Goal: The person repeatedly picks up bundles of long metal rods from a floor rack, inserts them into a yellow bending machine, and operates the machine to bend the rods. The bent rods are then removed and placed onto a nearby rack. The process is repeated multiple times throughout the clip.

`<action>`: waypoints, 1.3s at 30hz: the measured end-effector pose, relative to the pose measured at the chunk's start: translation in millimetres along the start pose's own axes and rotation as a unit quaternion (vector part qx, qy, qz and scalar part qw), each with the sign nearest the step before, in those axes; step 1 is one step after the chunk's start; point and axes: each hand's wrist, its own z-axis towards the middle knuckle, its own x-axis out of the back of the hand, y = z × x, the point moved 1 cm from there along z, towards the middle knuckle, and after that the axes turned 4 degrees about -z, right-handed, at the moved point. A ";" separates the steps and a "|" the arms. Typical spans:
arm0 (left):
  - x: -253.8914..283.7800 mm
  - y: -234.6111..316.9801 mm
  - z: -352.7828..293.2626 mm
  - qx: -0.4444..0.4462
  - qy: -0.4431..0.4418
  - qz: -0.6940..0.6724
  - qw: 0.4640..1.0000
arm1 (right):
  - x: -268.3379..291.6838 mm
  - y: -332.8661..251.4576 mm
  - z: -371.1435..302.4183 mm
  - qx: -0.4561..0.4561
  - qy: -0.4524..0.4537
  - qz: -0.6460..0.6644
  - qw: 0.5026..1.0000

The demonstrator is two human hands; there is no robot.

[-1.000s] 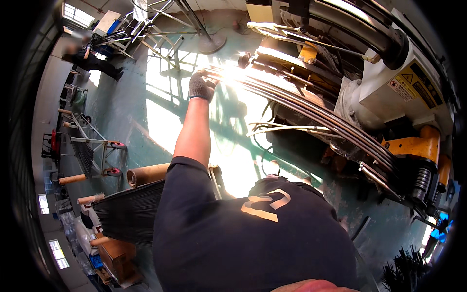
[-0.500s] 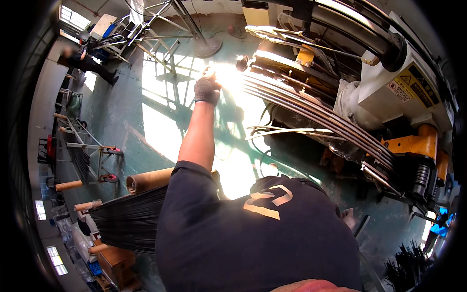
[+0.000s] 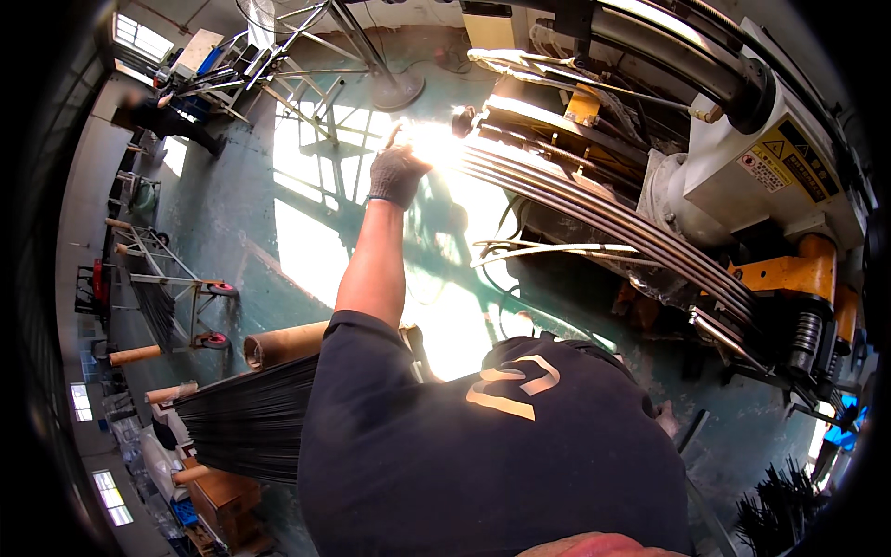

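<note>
My left arm stretches far forward, and my left hand (image 3: 397,174), in a dark knit glove, is at the near-end tips of a row of long metal rods (image 3: 594,209). Its fingers look bent and closed. Strong sun glare washes out the fingertips and whatever is between them. The rods run right from the glare to the machine (image 3: 742,186), which is pale with orange parts. Beside my right hip, part of my right hand (image 3: 666,420) shows past my dark shirt, close to a dark flat bar (image 3: 692,431); its fingers are mostly hidden.
Left of me, a rack with cardboard tubes (image 3: 288,345) carries black strands (image 3: 246,418). A wheeled metal frame (image 3: 176,278) stands beyond it, with another person (image 3: 172,121) farther off. A round metal stand base (image 3: 397,91) is ahead. Black bristly strands (image 3: 780,506) are at lower right.
My left hand has turned slightly, showing more of the back of the glove, and stays by the rod ends. The distant person has shifted a little. My right hand looks almost unchanged.
</note>
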 end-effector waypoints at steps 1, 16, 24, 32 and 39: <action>1.2 3.2 1.1 0.012 0.003 0.008 1.000 | 1.7 3.5 7.0 0.003 -0.018 0.009 1.000; -4.4 -16.7 -12.3 0.339 -0.026 -0.768 0.543 | 5.0 16.7 41.0 0.035 -0.077 -0.018 0.996; -12.4 -16.3 -12.8 0.400 0.136 -0.757 0.498 | -2.4 5.4 94.3 0.384 -0.065 -0.649 0.654; -118.0 140.3 -76.2 0.572 0.219 -0.719 0.330 | -11.0 -24.6 224.0 0.355 -0.157 -0.589 0.709; -234.1 348.5 -113.3 0.624 -0.015 -0.714 0.317 | 17.8 -81.8 281.8 0.485 -0.148 -0.563 0.652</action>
